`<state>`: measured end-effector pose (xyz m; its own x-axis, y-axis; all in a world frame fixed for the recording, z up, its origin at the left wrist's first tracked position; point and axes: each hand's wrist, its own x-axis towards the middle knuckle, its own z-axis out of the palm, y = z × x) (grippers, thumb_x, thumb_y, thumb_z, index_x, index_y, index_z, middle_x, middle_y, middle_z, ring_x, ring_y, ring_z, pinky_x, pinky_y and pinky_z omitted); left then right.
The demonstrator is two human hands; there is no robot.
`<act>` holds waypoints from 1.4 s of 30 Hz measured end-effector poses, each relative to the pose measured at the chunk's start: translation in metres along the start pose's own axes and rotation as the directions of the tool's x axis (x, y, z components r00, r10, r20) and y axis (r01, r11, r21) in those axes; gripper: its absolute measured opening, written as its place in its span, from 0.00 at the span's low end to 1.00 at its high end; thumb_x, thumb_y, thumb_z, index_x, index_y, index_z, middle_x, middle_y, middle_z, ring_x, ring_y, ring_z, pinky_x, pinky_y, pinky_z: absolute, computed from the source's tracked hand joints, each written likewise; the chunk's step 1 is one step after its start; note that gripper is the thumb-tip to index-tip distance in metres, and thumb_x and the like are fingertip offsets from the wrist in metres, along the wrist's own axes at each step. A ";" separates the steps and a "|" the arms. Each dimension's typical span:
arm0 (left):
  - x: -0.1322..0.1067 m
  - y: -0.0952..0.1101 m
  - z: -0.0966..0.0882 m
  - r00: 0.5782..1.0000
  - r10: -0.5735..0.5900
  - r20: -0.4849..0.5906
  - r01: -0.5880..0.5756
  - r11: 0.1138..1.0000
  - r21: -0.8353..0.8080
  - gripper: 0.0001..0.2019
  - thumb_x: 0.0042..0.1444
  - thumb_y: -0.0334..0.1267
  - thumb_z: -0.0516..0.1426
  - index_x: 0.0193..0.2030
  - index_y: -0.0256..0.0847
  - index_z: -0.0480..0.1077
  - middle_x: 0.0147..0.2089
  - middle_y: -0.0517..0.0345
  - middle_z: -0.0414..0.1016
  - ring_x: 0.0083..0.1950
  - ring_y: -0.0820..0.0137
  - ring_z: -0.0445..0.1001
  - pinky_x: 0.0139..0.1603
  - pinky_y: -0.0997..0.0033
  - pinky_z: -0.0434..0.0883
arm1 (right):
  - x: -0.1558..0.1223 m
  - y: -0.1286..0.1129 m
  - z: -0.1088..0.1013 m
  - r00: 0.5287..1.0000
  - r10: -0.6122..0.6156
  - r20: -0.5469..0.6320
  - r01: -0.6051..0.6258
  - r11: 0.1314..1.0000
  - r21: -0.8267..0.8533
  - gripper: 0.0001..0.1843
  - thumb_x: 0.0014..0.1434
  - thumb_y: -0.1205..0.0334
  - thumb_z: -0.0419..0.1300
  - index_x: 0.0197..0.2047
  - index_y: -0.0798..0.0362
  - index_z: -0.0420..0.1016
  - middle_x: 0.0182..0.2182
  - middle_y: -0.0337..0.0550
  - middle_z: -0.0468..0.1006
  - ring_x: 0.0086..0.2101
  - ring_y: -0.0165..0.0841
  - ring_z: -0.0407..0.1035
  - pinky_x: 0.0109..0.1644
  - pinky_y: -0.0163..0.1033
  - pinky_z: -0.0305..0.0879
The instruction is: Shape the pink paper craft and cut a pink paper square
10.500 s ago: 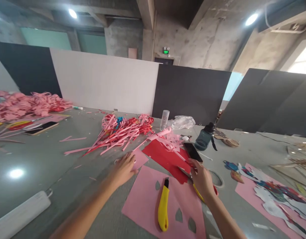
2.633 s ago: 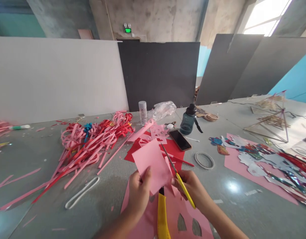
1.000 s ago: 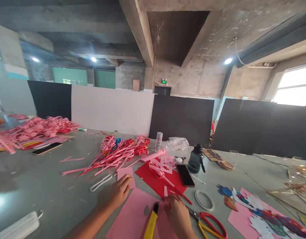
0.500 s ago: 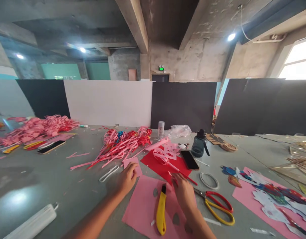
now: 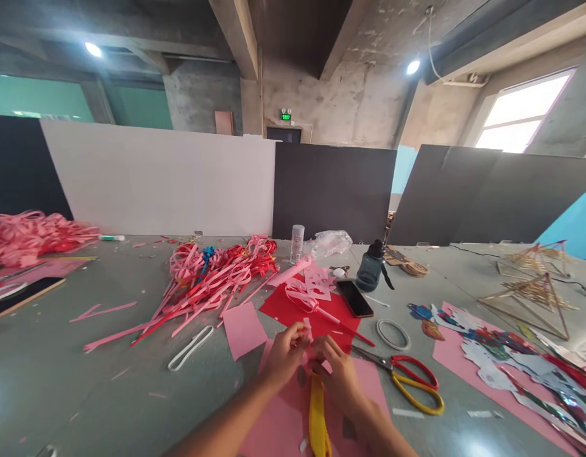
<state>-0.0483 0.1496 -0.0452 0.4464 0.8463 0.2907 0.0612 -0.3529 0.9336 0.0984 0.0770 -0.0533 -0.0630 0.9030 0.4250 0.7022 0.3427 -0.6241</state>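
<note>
Above a large pink paper sheet (image 5: 273, 412), my left hand (image 5: 287, 355) and my right hand (image 5: 338, 371) meet with bent, pinched fingers. A small pink paper piece (image 5: 306, 326) sticks up between the fingertips, which partly hide it. Under the hands lies a yellow utility knife (image 5: 317, 416), its top end covered by my right hand. A square of pink paper (image 5: 245, 330) rests to the left of my left hand. Scissors with red and yellow handles (image 5: 411, 381) lie right of my right hand. Just beyond the hands is a red sheet (image 5: 278, 304).
Pink and red paper strips (image 5: 226, 270) are heaped at the back left. A phone (image 5: 354, 298), a dark water bottle (image 5: 369, 270) and a ring of white tape (image 5: 392, 334) stand or lie right of centre. Farther right are paper cutouts (image 5: 487, 368) and stick frames (image 5: 535, 304).
My left hand has left the pink square and moved right to meet my right hand at the small pink piece. The view has turned to the right.
</note>
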 end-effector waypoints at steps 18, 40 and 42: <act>0.022 -0.028 -0.012 0.903 -0.198 -0.381 0.104 0.962 -0.253 0.24 0.55 0.48 0.59 0.56 0.39 0.69 0.40 0.54 0.76 0.27 0.73 0.68 0.28 0.74 0.66 | 0.071 0.040 -0.067 0.981 0.056 -0.185 -0.136 0.880 -0.455 0.19 0.68 0.57 0.43 0.49 0.54 0.71 0.45 0.53 0.79 0.45 0.41 0.73 0.48 0.41 0.64; 0.018 -0.035 -0.010 0.909 -0.204 -0.363 0.115 0.961 -0.251 0.30 0.49 0.32 0.52 0.63 0.38 0.66 0.33 0.58 0.73 0.25 0.75 0.61 0.26 0.75 0.61 | -0.008 -0.030 -0.021 0.883 -0.018 0.468 0.274 0.830 -0.485 0.06 0.54 0.64 0.60 0.37 0.48 0.75 0.26 0.40 0.78 0.25 0.35 0.71 0.28 0.40 0.38; 0.018 -0.035 -0.010 0.907 -0.208 -0.365 0.115 0.959 -0.260 0.30 0.49 0.32 0.52 0.62 0.38 0.66 0.30 0.61 0.70 0.24 0.75 0.59 0.26 0.76 0.60 | -0.003 -0.026 -0.023 0.904 -0.014 0.428 0.250 0.828 -0.502 0.06 0.55 0.67 0.58 0.35 0.48 0.75 0.24 0.38 0.77 0.24 0.33 0.69 0.27 0.40 0.37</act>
<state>-0.0518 0.1814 -0.0708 0.0664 0.9871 0.1457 -0.1223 -0.1369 0.9830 0.0973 0.0593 -0.0235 -0.3698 0.9223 0.1121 0.9217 0.3794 -0.0809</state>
